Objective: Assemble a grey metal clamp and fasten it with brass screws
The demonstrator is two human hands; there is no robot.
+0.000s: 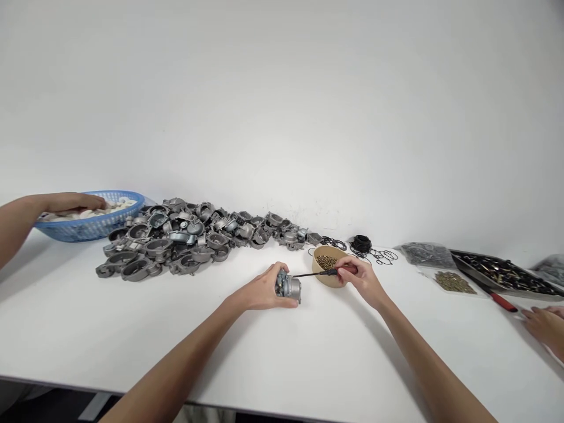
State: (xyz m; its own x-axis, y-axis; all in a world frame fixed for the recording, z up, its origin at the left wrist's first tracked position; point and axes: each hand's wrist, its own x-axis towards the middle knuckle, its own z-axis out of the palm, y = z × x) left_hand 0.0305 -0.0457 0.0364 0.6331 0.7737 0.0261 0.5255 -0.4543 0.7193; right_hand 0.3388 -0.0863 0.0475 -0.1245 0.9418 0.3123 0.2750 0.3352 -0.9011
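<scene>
My left hand (267,289) is wrapped round a small grey metal carburetor (291,288), held on its side just above the white table. In my right hand (362,279) is a screwdriver (317,273) with a red and black handle, gripped between thumb and fingers. Its dark shaft points left, and the tip meets the upper edge of the carburetor; whether it sits in a screw is too small to tell. Behind the screwdriver stands a tan bowl (332,280) with small brass-coloured screws (326,262) in it.
Grey metal carburetor bowls (176,235) lie heaped at left. Another person's hand (83,202) reaches into a blue basket (92,226) of white parts. Black rings (362,244) lie behind the bowl. At right are a parts tray (506,273), bagged screws (455,282), a red-handled tool (503,302) and a person's hand (546,326).
</scene>
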